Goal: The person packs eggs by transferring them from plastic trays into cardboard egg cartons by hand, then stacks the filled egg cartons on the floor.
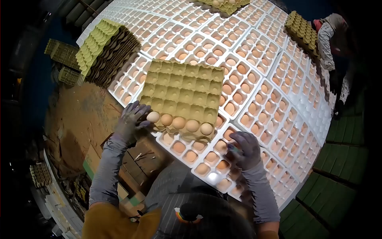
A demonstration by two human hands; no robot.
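A yellowish pulp egg tray [179, 87] lies over white plastic trays of eggs, with a front row of several eggs [178, 122] in its cups. My left hand [130, 121], in a thin greyish glove, is at the tray's front left corner, fingers apart beside the leftmost egg [152, 116]; whether they touch it is unclear. To the right, my gloved right hand [246, 150] hovers over a white egg tray [207, 153], fingers bent but apart. No egg shows between them, though the palm is hidden. One cup below that hand holds no egg.
More egg-filled white trays [260, 79] spread across the surface. A stack of pulp trays [107, 51] stands at left, and another pulp tray [227, 7] lies at the far edge. Another person [332, 44] is at right beside more pulp trays [301, 32]. Green panels [326, 195] lie lower right.
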